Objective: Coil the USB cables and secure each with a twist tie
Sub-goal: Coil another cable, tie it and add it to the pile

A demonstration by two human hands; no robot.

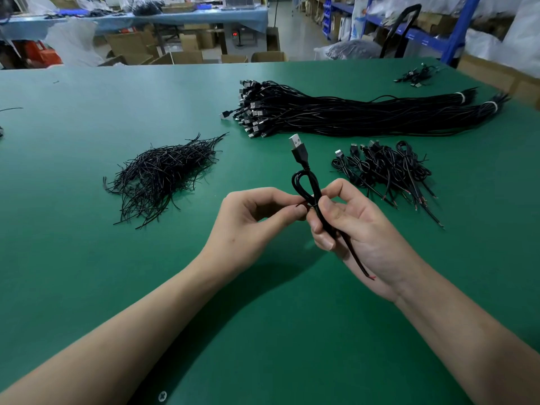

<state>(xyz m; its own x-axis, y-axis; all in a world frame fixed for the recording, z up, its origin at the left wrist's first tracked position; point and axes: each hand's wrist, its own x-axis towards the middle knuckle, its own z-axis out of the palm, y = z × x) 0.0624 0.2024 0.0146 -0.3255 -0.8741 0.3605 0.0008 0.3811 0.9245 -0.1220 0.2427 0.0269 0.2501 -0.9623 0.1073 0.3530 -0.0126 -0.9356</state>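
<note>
A small screw point(162, 396) sits in the green counter point(87, 273) close to the person, at 7 o'clock from the hands. Two bare arms reach in from the bottom and meet near the middle.

The right hand point(359, 229) holds a black USB cable point(307, 190). Its fingers point(320, 226) are curled round the folded cable, and the thumb presses on the front. The cable is up in the air above the counter, not lying on it. A small loop sticks up above the hand, and the plug point(298, 147) points to 12 o'clock. The thin tail end point(358, 266) hangs down across the palm toward 5 o'clock, with a bit of red at its tip.

The left hand point(254, 214) is right beside it. Its fingers pinch a thin black twist tie point(304, 204) that goes round the middle of the cable.

Farther out, at 10 o'clock from the hands, lies a messy pile of twist ties point(163, 176). At 2 o'clock sits a heap of small coiled cables point(382, 168). Behind that, at 1 o'clock, lies a big long bundle of straight cables point(350, 115), with white bands point(461, 96) near its far ends. A few more cables point(415, 76) lie by the far corner.

Past the counter are cardboard boxes point(187, 57) at 11 o'clock and a blue shelf point(455, 30) at 1 o'clock.
</note>
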